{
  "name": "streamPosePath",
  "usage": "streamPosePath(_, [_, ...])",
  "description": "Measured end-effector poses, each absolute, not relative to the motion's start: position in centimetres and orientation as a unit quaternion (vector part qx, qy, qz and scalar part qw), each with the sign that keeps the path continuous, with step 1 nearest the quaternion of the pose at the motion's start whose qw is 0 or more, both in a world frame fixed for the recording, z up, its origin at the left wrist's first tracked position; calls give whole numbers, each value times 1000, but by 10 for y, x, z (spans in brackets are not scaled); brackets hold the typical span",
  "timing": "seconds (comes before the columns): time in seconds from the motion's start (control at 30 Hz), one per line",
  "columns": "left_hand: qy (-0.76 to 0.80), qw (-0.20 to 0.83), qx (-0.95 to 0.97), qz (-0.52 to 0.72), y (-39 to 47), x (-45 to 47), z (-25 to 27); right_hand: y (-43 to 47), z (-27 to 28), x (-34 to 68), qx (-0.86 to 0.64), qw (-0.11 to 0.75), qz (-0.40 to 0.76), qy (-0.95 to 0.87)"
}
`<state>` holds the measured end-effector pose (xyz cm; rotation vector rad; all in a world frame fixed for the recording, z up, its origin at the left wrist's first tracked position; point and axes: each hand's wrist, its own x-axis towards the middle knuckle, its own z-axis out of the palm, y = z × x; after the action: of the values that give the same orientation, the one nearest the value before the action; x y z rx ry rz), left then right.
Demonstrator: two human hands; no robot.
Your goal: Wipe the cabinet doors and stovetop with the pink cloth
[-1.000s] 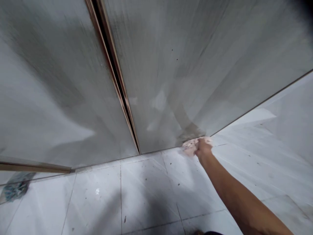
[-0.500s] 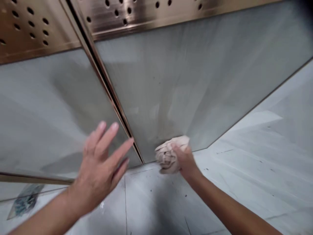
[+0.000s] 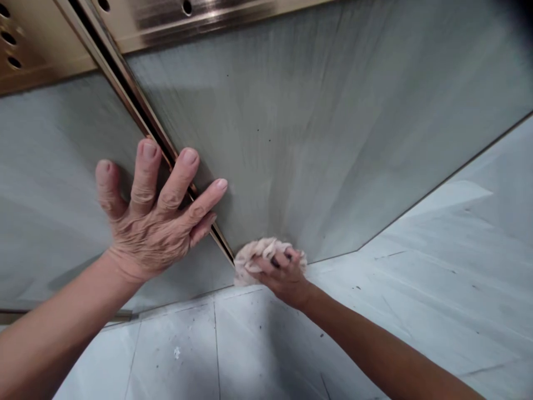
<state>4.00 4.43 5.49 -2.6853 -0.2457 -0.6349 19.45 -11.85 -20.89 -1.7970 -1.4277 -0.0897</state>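
Note:
My left hand (image 3: 154, 216) is spread with its fingers apart, set against the cabinet front across the metal-edged gap (image 3: 135, 108) between two panels. Nothing is in it. Down at the foot of the grey right-hand panel (image 3: 300, 139), my right hand (image 3: 287, 278) grips a crumpled pale cloth (image 3: 264, 249). The cloth touches the panel's lower edge near the floor, just right of the gap's bottom end. Part of the cloth is hidden behind the fingers.
Copper-coloured metal strips (image 3: 37, 47) with round holes run along the top. Another grey panel (image 3: 37, 166) lies left of the gap. Pale marbled floor tiles (image 3: 187, 366) carry dark specks and a small white scrap (image 3: 177, 352).
My left hand has moved up and come to rest on the panels, fingers spread. My right hand has shifted left with the cloth, towards the gap. The view has moved closer.

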Motion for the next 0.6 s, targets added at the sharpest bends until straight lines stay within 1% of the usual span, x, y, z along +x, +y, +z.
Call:
streamPosePath(0.07, [-93,195,-951,-223,43,40,56,-133,-258,198,-710,379,39,-592])
streamPosePath(0.1, [-96,196,-950,-224,43,40,56,-145,-275,207,-717,372,51,-588])
streamPosePath(0.17, [-94,188,-950,-231,44,40,54,-176,-295,236,-749,369,51,-548])
streamPosePath(0.2, [-88,179,-950,-239,45,40,53,-194,-297,255,-775,375,33,-508])
streamPosePath(0.3, [-57,175,-947,-262,48,40,51,-245,-281,320,-840,414,-76,-342])
streamPosePath(0.37, [-39,224,-934,-274,48,41,51,-267,-256,360,-841,476,-203,-157])
streamPosePath(0.43, [-18,279,-915,-292,47,42,53,-275,-229,390,-815,504,-281,-51])
streamPosePath(0.5, [2,304,-901,-310,47,43,54,-270,-208,402,-804,509,-303,-36])
streamPosePath(0.6, [23,304,-896,-324,49,46,55,-242,-204,372,-796,544,-263,-21])
